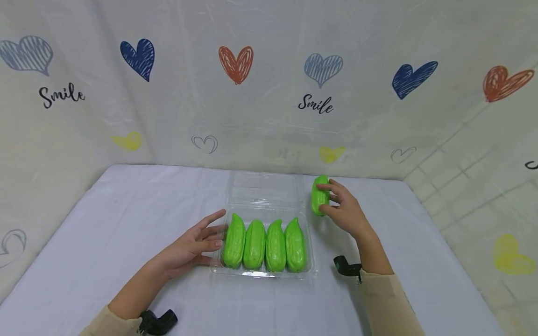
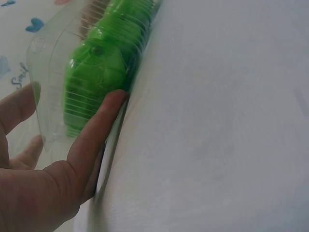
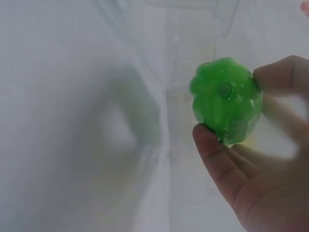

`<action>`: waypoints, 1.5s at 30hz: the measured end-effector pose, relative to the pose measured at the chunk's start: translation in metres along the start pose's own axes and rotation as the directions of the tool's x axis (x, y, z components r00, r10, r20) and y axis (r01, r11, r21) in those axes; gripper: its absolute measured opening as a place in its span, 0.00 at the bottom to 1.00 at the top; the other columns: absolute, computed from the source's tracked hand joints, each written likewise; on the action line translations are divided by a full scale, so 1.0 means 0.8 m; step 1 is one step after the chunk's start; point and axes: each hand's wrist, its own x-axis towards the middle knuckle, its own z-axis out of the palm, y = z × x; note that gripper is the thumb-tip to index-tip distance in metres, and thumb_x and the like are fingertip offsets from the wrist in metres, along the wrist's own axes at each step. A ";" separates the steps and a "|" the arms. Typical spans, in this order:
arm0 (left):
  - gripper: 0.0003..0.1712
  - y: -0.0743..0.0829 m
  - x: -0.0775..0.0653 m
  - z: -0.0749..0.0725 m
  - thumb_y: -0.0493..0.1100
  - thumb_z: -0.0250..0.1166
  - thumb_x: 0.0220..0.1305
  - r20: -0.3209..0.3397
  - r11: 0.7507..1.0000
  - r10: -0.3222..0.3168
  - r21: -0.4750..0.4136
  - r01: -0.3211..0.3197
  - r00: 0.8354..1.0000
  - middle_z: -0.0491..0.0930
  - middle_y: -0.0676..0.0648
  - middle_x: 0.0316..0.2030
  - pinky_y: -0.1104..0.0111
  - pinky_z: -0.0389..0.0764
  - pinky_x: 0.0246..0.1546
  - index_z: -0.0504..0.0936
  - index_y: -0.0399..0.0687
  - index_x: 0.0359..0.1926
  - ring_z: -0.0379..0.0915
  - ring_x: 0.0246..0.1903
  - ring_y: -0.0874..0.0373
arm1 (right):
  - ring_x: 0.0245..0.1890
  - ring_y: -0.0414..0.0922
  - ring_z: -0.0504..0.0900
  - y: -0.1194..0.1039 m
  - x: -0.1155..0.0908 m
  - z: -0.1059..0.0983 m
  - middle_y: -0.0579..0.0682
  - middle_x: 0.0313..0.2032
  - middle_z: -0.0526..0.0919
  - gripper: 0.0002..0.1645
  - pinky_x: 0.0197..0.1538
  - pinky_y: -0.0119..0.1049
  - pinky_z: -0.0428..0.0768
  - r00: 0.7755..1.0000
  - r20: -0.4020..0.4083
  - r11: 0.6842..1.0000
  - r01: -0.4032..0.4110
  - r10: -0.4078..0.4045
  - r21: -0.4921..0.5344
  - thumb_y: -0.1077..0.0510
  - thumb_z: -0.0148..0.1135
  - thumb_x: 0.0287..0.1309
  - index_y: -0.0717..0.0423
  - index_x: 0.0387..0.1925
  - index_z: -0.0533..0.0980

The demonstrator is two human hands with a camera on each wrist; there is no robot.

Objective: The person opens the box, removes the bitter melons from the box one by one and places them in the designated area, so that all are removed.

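My right hand [image 1: 346,210] holds a bright green, ridged bitter melon [image 1: 320,196] above the table, right of the clear container's lid. The right wrist view shows that bitter melon [image 3: 224,99] end-on, pinched between thumb and fingers. Several similar bitter melons [image 1: 254,245] lie side by side in the clear plastic clamshell container [image 1: 262,274], whose lid is folded back. My left hand [image 1: 189,247] rests at the container's left side with its fingers spread. In the left wrist view, the left thumb [image 2: 96,130] lies along the container's wall, close to the melons inside.
White cloth covers the table [image 1: 138,210]. The clear lid [image 1: 265,189] lies toward the back edge, near a backdrop [image 1: 269,116] printed with hearts and lettering. A black device [image 1: 346,266] is strapped at the right wrist, another [image 1: 159,322] at the left.
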 end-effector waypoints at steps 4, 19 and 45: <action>0.47 -0.001 0.001 0.000 0.37 0.60 0.71 0.003 1.000 0.002 -0.002 -0.002 1.000 0.43 0.35 0.78 0.46 0.78 0.54 0.43 0.63 0.80 0.40 0.75 0.34 | 0.68 0.68 0.66 0.012 0.005 0.003 0.59 0.77 0.50 0.33 0.60 0.57 0.76 1.000 -0.011 1.000 -0.025 0.025 -0.018 0.61 0.62 0.62 0.49 0.69 0.70; 0.47 -0.001 0.000 0.001 0.37 0.60 0.71 0.006 1.000 -0.002 -0.023 0.002 1.000 0.42 0.35 0.78 0.46 0.78 0.54 0.43 0.64 0.80 0.41 0.75 0.34 | 0.66 0.69 0.67 0.030 0.011 0.014 0.66 0.76 0.48 0.32 0.63 0.58 0.72 0.998 0.047 0.996 -0.029 0.033 -0.085 0.60 0.61 0.66 0.54 0.70 0.68; 0.47 -0.001 0.000 0.000 0.37 0.60 0.71 -0.010 1.000 -0.013 -0.024 0.013 1.000 0.44 0.38 0.77 0.46 0.78 0.53 0.44 0.66 0.80 0.43 0.75 0.36 | 0.66 0.69 0.67 0.023 0.009 0.014 0.66 0.74 0.54 0.39 0.60 0.58 0.75 0.993 0.046 0.984 -0.104 0.112 -0.147 0.62 0.61 0.66 0.51 0.75 0.59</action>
